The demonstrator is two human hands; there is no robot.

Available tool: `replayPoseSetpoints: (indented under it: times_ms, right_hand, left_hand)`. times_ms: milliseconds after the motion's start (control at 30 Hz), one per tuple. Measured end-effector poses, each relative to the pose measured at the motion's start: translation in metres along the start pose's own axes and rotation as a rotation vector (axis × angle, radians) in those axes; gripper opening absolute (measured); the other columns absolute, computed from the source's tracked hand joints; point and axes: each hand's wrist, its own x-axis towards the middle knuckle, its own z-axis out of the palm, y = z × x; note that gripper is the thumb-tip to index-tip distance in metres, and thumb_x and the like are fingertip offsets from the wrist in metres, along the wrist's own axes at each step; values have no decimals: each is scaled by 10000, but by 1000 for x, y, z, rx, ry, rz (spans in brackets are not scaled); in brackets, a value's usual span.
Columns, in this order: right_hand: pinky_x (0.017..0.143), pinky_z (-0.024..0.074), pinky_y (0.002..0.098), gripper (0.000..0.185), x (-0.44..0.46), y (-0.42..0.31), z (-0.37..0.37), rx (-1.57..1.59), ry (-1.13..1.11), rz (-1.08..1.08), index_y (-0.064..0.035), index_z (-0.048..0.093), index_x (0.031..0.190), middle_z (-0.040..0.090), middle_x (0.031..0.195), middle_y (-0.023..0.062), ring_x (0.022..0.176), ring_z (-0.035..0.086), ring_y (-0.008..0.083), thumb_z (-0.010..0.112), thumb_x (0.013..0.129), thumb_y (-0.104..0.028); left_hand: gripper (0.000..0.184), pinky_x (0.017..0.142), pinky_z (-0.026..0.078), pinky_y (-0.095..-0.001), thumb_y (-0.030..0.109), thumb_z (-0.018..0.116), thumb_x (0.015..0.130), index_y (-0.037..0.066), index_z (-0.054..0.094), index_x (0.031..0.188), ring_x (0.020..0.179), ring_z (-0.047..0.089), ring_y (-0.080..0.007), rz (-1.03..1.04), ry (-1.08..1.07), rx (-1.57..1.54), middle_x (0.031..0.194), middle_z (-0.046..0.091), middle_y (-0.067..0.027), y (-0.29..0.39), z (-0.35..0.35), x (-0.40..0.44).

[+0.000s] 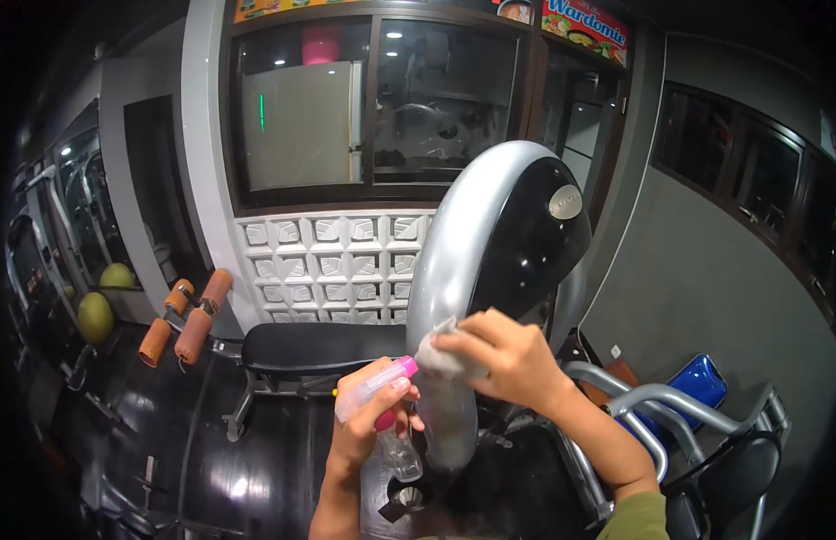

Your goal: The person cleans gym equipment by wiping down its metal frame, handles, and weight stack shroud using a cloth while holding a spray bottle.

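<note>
My right hand (512,355) is closed on a pale crumpled cloth (443,358) and presses it against the silver rim (449,243) of a tall exercise machine. Black panelling (530,243) with a round badge fills the machine's side. Just left of the rim, my left hand (353,423) wraps round a clear spray bottle (400,456) with a pink nozzle (406,365). The bottle's lower part hangs below my fingers, and its trigger area is partly hidden by them.
A black padded bench (323,346) with orange foam rollers (195,335) stands to the left. Silver tubular bars (679,396) and a blue pad (701,382) are at right. Behind the machine are a white patterned block wall (332,267) and a window (445,108).
</note>
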Motion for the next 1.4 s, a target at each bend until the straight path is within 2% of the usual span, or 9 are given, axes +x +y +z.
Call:
replayPoseSetpoints:
  times_ms: [67, 133, 267, 467, 733, 867, 933, 1167, 1400]
  right_hand:
    - [590, 544, 310, 508, -6, 8, -5, -62, -14, -20, -193, 665, 1074, 575, 897, 6, 784, 601, 190, 791, 592, -97]
    - [606, 548, 323, 480, 1, 25, -10, -108, 148, 73, -187, 667, 1060, 588, 918, 17, 800, 609, 204, 799, 607, -98]
    - [678, 562, 371, 454, 7, 46, -16, 60, 305, 227, -146, 676, 1056, 615, 919, 57, 830, 668, 281, 824, 633, -75]
    - [631, 561, 343, 507, -15, 42, -11, 155, 80, -36, -189, 673, 1079, 594, 901, 16, 790, 643, 215, 830, 607, -91]
    - [698, 563, 363, 448, -4, 84, -22, 206, 336, 109, -103, 676, 1040, 640, 922, 70, 812, 678, 278, 832, 621, -85]
    - [539, 516, 290, 446, -24, 72, -11, 220, 127, -149, -163, 685, 1062, 588, 856, -12, 682, 586, 171, 814, 636, -141]
    - [526, 509, 283, 455, -28, 74, -12, 199, 158, -166, -170, 686, 1063, 586, 844, -15, 687, 591, 167, 821, 628, -157]
    - [636, 557, 351, 428, -22, 106, -28, 211, 399, 130, -127, 700, 1022, 645, 882, 51, 771, 662, 255, 835, 616, -112]
    - [553, 517, 301, 476, -46, 91, -7, 133, 238, -175, -151, 704, 1079, 628, 857, 11, 698, 616, 191, 812, 615, -146]
  left_hand:
    - [313, 477, 480, -267, 247, 617, 892, -65, 618, 882, 524, 637, -197, 0, 5, 25, 777, 652, -137, 3, 0, 0]
    - [315, 517, 491, -273, 248, 621, 872, -67, 632, 870, 549, 632, -188, 36, 24, 59, 769, 657, -136, 4, 3, 0]
    - [338, 587, 491, -281, 275, 625, 823, -61, 660, 830, 615, 624, -160, 131, 50, 191, 745, 666, -126, 10, 12, 0]
    - [351, 521, 460, -262, 300, 617, 826, -48, 657, 837, 553, 594, -149, 104, 68, 280, 749, 666, -117, 15, 21, 0]
    - [264, 498, 450, -255, 223, 638, 902, -40, 646, 884, 530, 576, -127, 57, 108, 271, 778, 656, -95, 7, 43, 6]
    - [228, 502, 444, -243, 193, 694, 874, -28, 639, 871, 536, 570, -113, 53, 96, 283, 739, 632, -76, 3, 51, 11]
    - [216, 504, 440, -237, 179, 722, 854, -18, 635, 862, 540, 566, -105, 49, 108, 296, 717, 614, -64, 2, 52, 13]
    - [225, 508, 437, -232, 182, 755, 833, -1, 626, 853, 557, 563, -96, -9, 145, 238, 696, 579, -43, -1, 61, 13]
    - [230, 503, 491, -281, 179, 644, 922, -46, 618, 879, 551, 591, -135, 10, 77, 314, 758, 597, -75, 6, 82, 20]
